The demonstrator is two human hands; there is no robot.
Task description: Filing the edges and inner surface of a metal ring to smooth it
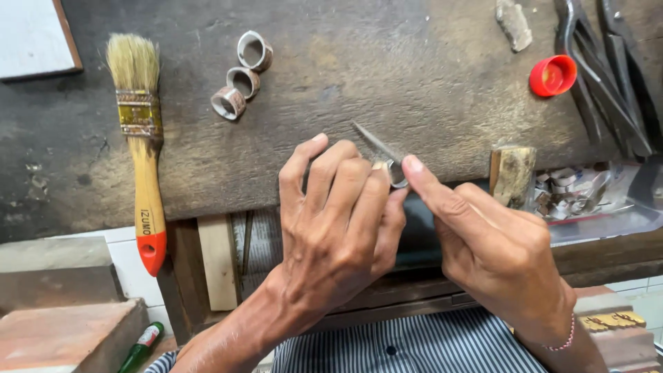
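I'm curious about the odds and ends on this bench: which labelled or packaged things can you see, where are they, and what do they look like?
Paintbrush: lying left on the bench, pale bristles, wooden handle with printed lettering, orange-red tip.
Green bottle: bottom left below the bench, small, with a white and red label.
Red cap: upper right on the bench, round, plain.
No screens or signs show.

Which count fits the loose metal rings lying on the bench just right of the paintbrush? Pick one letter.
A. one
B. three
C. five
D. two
B: three metal rings lie in a short slanting row on the worn bench, just right of the paintbrush, apart from both the left hand and the right hand.
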